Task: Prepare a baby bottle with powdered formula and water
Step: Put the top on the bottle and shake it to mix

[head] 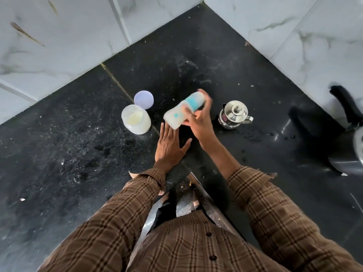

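Bench [196, 46]: dark stone corner, white tiled walls.
Bottle [183, 109]: tilted above the bench, blurred, likely mid-shake.
Right hand [200, 118]: grip curled round the bottle.
Left hand [170, 146]: flat, fingers straight, empty, resting below.
Powder tub [136, 119]: uncapped at left, lid [143, 99] beside it.
Kettle [234, 114]: right, within reach.

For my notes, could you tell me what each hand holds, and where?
The right hand grips the baby bottle around its middle, tilted and motion-blurred. The left hand holds nothing, fingers straight.

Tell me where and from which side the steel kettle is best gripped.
Grip the steel kettle by its looped side handle, coming from the right hand's side. It stands upright with the handle pointing right and the spout left; the knobbed lid would probably just lift off.
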